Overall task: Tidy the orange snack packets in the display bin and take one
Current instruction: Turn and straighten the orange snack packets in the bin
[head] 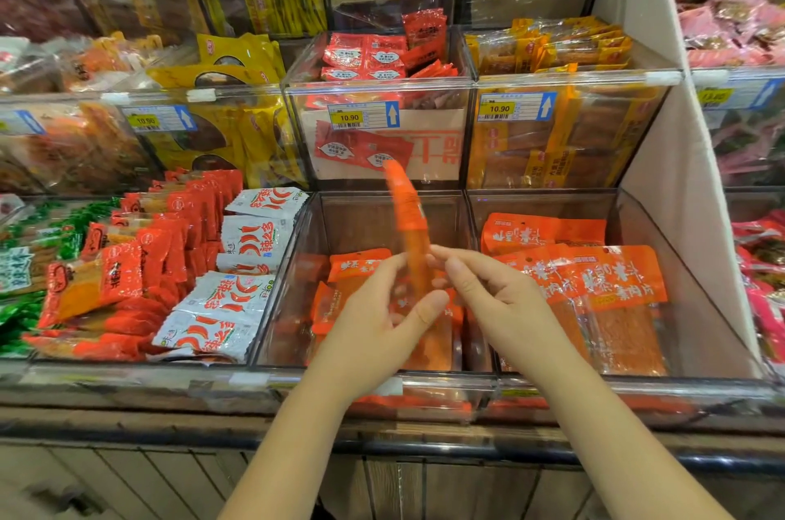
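Both hands meet over the clear display bin [315, 264] in the middle of the lower row. Between them an orange packet [408, 222] stands nearly upright, edge-on to the camera. It is blurred, its top leans slightly left, and it is raised above the bin's contents.

The left hand [378, 317] grips the packet's lower end, with the thumb stretched across below it and the fingers curled up on its left side. The right hand [495, 298] pinches the same lower end from the right, fingertips and thumb closing narrowly on the packet's edge. The blur hides exactly how much of each finger touches.

Inside the bin, more orange packets [359, 264] lie flat in a loose layer. One lies towards the back wall, another lies by the left wall, and the rest lie under the hands towards the front edge. The back corners of the bin show bare floor.

The bin to the right [645, 230] holds a taller pile of similar orange packets with white lettering [594, 277], reaching from its back wall to its front edge. The bin to the left holds red packets [140, 264] and white packets printed with red chillies [255, 239], stacked along its right side.

In the row above, a clear bin holds small red packets [365, 56] and carries a yellow price tag [349, 117] reading 10.90 on its front. Just beside it on the right is a bin of yellow-orange packets [565, 43].
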